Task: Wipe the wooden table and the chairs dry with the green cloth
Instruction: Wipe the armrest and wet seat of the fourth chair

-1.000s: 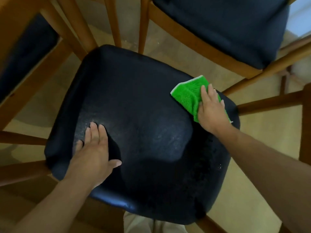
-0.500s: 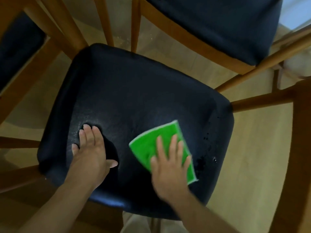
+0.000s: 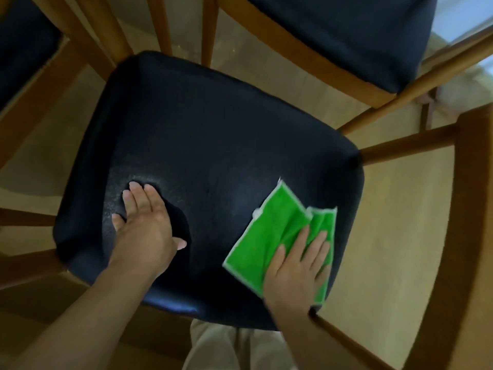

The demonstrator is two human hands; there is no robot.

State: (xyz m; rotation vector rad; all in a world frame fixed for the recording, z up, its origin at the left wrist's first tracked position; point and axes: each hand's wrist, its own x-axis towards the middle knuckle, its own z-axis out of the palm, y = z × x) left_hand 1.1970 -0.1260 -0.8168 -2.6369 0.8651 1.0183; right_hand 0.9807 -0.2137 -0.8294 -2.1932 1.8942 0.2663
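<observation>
Fingers of the right hand (image 3: pixel 296 271) lie spread flat, pinning the green cloth (image 3: pixel 277 236) to the near right corner of the chair seat (image 3: pixel 213 134). Left hand (image 3: pixel 144 225), open and empty, braces the seat's left side. Overlapping strokes with even pressure toward the far edge would dry it best.

Pale wooden floor (image 3: pixel 394 209) lies in soft daylight coming from upper right.
</observation>
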